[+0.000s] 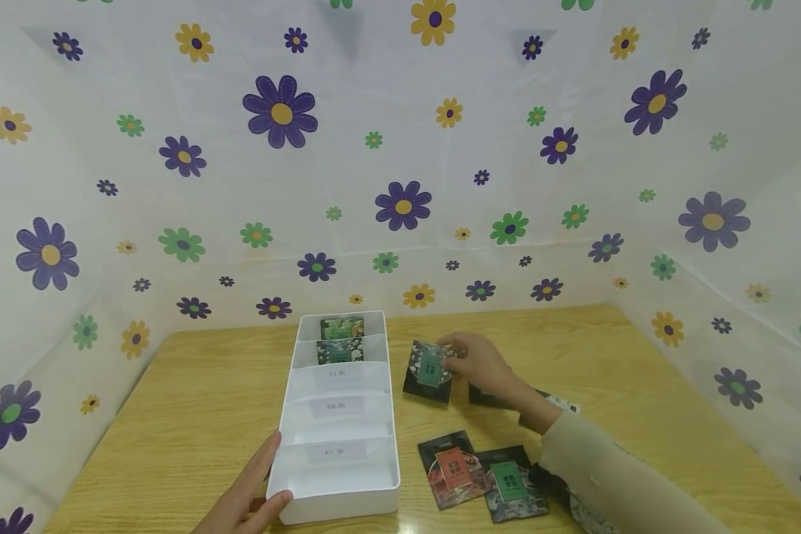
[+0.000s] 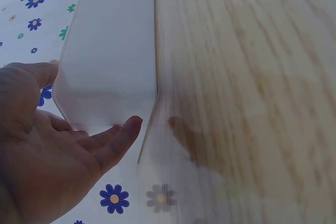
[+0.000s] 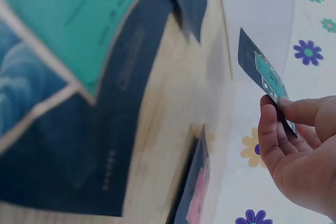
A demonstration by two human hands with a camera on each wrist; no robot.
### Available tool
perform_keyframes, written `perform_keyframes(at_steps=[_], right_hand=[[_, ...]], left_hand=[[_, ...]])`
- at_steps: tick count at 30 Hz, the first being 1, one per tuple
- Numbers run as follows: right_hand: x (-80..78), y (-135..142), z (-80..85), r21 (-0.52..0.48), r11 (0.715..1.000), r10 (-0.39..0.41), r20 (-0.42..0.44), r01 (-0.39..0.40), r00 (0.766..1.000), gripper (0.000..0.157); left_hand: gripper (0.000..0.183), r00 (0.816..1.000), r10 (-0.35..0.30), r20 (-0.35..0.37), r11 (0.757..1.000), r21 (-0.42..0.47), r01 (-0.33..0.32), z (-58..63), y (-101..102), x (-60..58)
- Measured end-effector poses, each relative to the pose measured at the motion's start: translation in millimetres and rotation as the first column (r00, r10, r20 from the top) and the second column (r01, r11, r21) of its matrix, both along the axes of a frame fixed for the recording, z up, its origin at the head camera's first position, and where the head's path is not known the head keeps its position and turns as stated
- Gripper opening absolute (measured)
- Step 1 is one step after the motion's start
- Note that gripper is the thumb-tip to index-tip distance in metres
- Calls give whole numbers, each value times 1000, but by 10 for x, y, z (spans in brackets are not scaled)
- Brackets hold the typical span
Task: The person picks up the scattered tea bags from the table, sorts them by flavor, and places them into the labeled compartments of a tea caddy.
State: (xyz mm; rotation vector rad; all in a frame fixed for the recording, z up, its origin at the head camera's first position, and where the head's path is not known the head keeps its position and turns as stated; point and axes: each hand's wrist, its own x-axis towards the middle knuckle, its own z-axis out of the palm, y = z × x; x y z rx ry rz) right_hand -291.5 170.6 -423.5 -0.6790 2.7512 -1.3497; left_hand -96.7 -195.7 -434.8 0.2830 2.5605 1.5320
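Observation:
A tea packet point(image 1: 429, 373), black with a green label, is pinched between the thumb and fingers of my right hand point(image 1: 482, 363). It is held to the right of a white compartment box point(image 1: 395, 430); the right wrist view shows the packet point(image 3: 262, 69) edge-on. My left hand point(image 1: 245, 493) touches the near left corner of the box, thumb at the front and fingers along the left side. In the left wrist view, the fingers point(image 2: 118, 142) lie fairly straight against the white wall point(image 2: 107, 40). Packets point(image 1: 340, 351) stand in the two far compartments; the three nearer ones bear paper labels.
On the wooden table point(image 1: 193, 400) lie a red-labelled packet point(image 1: 452, 469) and a green-labelled packet point(image 1: 512, 482), slightly overlapping. More packets point(image 1: 486, 398) lie partly hidden under my right arm. A flower-patterned white cloth point(image 1: 347, 185) surrounds the back and sides.

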Motion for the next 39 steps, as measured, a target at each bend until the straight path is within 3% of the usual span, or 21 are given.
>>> perform_keyframes(at_steps=[4,8,11,15,24,30,39], right_hand=[[-27,25,75,-69,997,-37,83,43,996,36],[-61,54,150,-72,993,-86,152,98,985,35],[-69,80,198,-127,987,-72,189,97,979,36],[-75,97,277,-196,979,-24,179,60,984,38],[-154,8,477,-231,973,27,117,0,993,38],[-228,-194,550,-234,972,17,112,10,994,34],[-294,-607,577,-327,944,89,91,-55,992,32]], left_hand=[[81,1000,-2,7,1000,-16,2,11,-1,0],[81,1000,-4,15,1000,-31,4,20,-3,-3],[81,1000,-3,25,999,-35,4,21,-4,-6],[81,1000,-4,31,999,-34,5,22,-4,-10],[80,1000,9,18,1000,-27,-9,41,13,-13],[80,1000,4,16,1000,-28,-3,52,11,-7],[79,999,31,-37,999,-6,-32,-8,26,5]])
